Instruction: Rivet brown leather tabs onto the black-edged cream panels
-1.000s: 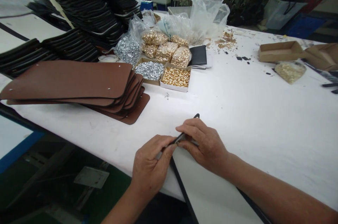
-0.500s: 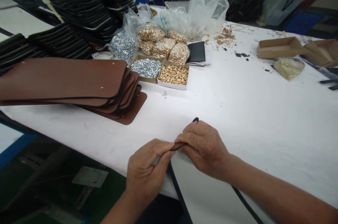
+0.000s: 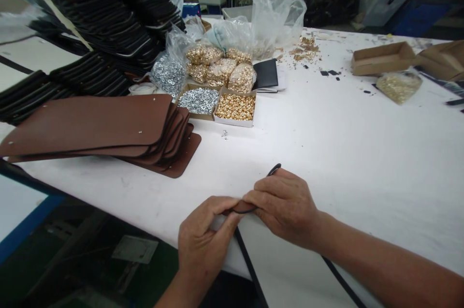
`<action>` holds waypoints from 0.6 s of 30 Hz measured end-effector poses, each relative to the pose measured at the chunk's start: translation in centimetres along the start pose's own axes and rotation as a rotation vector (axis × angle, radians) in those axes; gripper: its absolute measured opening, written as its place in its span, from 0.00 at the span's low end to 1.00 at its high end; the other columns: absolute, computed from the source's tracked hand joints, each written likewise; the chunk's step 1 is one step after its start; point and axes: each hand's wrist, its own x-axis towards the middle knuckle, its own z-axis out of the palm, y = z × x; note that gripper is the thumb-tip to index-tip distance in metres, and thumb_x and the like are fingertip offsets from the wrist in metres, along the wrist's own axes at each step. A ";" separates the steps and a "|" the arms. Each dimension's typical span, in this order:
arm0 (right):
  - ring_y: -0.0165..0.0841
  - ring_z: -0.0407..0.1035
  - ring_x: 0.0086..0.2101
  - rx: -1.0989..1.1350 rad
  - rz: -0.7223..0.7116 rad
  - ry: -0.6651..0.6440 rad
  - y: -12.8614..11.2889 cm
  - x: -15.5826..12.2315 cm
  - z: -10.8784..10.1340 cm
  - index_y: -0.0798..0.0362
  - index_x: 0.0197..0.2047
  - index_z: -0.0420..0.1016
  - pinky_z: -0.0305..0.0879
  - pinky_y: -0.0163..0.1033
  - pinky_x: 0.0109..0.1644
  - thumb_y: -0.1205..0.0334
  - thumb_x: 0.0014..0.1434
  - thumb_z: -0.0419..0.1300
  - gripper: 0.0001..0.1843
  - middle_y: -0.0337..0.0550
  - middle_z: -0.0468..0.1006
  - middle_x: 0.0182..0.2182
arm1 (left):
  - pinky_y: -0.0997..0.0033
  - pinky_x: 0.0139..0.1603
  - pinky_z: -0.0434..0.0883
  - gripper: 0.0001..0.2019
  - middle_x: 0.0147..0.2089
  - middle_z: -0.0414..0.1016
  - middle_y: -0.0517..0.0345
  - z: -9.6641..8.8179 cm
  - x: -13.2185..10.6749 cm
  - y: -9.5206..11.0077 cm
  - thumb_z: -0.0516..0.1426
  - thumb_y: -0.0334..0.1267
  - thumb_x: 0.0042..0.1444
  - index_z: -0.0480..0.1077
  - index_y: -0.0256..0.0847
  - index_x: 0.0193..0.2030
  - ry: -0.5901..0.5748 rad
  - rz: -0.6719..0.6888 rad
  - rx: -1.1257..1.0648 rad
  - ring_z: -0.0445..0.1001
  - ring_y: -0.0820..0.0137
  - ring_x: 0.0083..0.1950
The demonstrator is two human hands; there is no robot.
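A leather panel (image 3: 286,264) with a pale backing, black edging and brown outer face extends from my hands toward the bottom of the view. My left hand (image 3: 205,238) pinches its bent far edge between thumb and fingers. Just to the right, my right hand (image 3: 284,206) is closed over the same edge, and a curled black-edged corner sticks out above its fingers. Brown shows in the short stretch between the two hands. My fingers hide most of the far edge, so I cannot tell if anything small is there.
Brown panels (image 3: 87,122) lie stacked at left, before tall piles of black panels (image 3: 105,18). Small boxes hold silver rings (image 3: 199,101) and gold metal pieces (image 3: 235,107). Behind stand bagged gold pieces (image 3: 217,66). A cardboard tray (image 3: 382,59) and a small bag (image 3: 398,86) lie at right.
The hands have shifted slightly right and down in view. The edge between them bows more, showing more brown, and more of the curled corner shows above my right hand. Both grips stay.
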 end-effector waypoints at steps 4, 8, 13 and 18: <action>0.31 0.72 0.30 0.008 -0.033 0.043 0.1 -0.4 -0.3 0.54 0.42 0.76 0.61 0.41 0.35 0.71 0.62 0.66 0.05 0.41 0.81 0.32 | 0.77 0.45 0.76 0.11 0.41 0.81 0.63 0.0 -0.1 -0.3 0.65 0.25 0.59 0.77 0.44 0.44 0.027 0.112 -0.019 0.80 0.74 0.42; 0.31 0.74 0.31 0.040 -0.047 0.021 0.4 -0.8 -0.4 0.54 0.43 0.76 0.63 0.41 0.36 0.72 0.62 0.66 0.07 0.42 0.82 0.33 | 0.77 0.43 0.76 0.12 0.42 0.80 0.60 0.0 -0.1 -0.3 0.63 0.21 0.58 0.76 0.41 0.45 0.028 0.230 -0.042 0.79 0.75 0.42; 0.32 0.75 0.32 0.046 -0.056 -0.003 0.5 -0.8 -0.5 0.55 0.43 0.76 0.64 0.41 0.36 0.72 0.63 0.64 0.06 0.43 0.82 0.34 | 0.77 0.41 0.77 0.13 0.42 0.79 0.58 -0.2 -0.1 -0.3 0.63 0.19 0.58 0.76 0.39 0.45 0.003 0.264 -0.075 0.78 0.75 0.42; 0.31 0.74 0.32 -0.004 -0.010 -0.117 0.4 -1.0 -0.1 0.51 0.48 0.75 0.65 0.38 0.34 0.69 0.67 0.59 0.08 0.41 0.80 0.34 | 0.72 0.40 0.77 0.16 0.42 0.78 0.56 -0.2 -0.3 -0.4 0.63 0.16 0.56 0.76 0.37 0.47 -0.031 0.287 -0.095 0.76 0.73 0.41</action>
